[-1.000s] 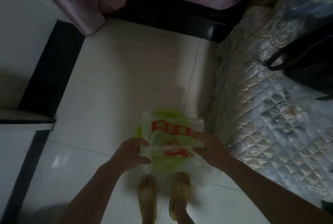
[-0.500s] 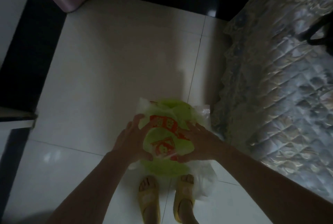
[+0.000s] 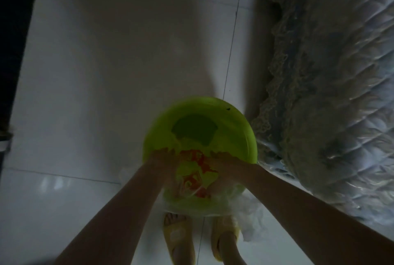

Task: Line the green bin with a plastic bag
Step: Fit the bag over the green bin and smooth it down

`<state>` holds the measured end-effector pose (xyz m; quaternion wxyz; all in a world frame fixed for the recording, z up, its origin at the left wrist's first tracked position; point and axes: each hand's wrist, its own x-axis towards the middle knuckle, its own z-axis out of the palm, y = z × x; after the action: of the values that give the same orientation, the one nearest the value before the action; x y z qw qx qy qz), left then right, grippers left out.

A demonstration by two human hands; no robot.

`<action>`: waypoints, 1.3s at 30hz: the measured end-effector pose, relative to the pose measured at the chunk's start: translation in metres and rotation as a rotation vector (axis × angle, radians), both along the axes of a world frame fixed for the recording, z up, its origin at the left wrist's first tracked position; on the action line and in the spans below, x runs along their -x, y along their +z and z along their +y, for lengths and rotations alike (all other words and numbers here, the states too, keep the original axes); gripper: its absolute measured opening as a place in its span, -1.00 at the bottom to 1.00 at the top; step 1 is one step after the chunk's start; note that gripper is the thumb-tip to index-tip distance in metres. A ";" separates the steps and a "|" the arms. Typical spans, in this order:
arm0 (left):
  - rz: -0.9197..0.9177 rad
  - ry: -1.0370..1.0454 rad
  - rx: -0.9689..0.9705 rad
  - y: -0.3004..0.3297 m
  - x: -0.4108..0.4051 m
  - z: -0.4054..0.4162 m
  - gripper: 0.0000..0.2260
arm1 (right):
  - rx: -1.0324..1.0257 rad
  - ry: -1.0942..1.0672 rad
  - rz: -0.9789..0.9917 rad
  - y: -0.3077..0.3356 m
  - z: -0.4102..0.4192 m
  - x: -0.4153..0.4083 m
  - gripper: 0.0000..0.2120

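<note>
The round green bin (image 3: 236, 124) stands on the floor below me, seen from straight above. A thin clear plastic bag (image 3: 198, 171) with red print lies partly inside its near half, and its loose edge spills over the near rim toward my feet. My left hand (image 3: 163, 158) and my right hand (image 3: 226, 159) both reach down inside the bin and press on the bag, one at each side of the red print. Their fingertips are blurred. The far half of the bin's inside shows bare green.
A bed with a quilted, lace-edged cover (image 3: 332, 94) runs along the right, close to the bin. White floor tiles (image 3: 119, 73) stretch ahead and to the left. A dark strip (image 3: 12, 41) borders the far left. My feet in yellow slippers (image 3: 181, 239) stand just behind the bin.
The view has dropped closer over the bin. My hands have gone from holding the bag above the rim to pushing it down inside, uncovering the far half of the bin.
</note>
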<state>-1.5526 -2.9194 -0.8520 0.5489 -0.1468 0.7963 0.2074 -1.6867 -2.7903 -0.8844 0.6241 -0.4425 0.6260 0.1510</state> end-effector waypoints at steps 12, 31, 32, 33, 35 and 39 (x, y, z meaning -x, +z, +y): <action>0.552 0.570 -0.027 0.049 -0.020 -0.025 -0.33 | 0.532 -0.420 0.187 0.082 0.014 0.035 -0.80; 0.761 0.841 0.091 0.008 0.060 -0.097 -0.75 | 0.713 -0.799 0.213 0.045 -0.055 0.113 -0.86; 0.784 0.861 0.093 0.003 0.062 -0.100 -0.76 | 0.710 -0.786 0.227 0.040 -0.056 0.115 -0.85; 0.806 0.890 0.094 -0.002 0.063 -0.102 -0.79 | 0.694 -0.784 0.233 0.034 -0.057 0.117 -0.85; 0.801 0.904 0.093 -0.011 0.066 -0.106 -0.85 | 0.638 -0.789 0.229 0.022 -0.060 0.121 -0.86; 0.587 0.903 0.049 -0.030 0.076 -0.115 -0.83 | 0.446 -0.807 0.192 -0.001 -0.065 0.127 -0.81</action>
<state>-1.6287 -3.0346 -0.8824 0.1557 -0.4231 0.7787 0.4363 -1.8137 -2.8550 -0.8852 0.4620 -0.2711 0.8200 -0.2016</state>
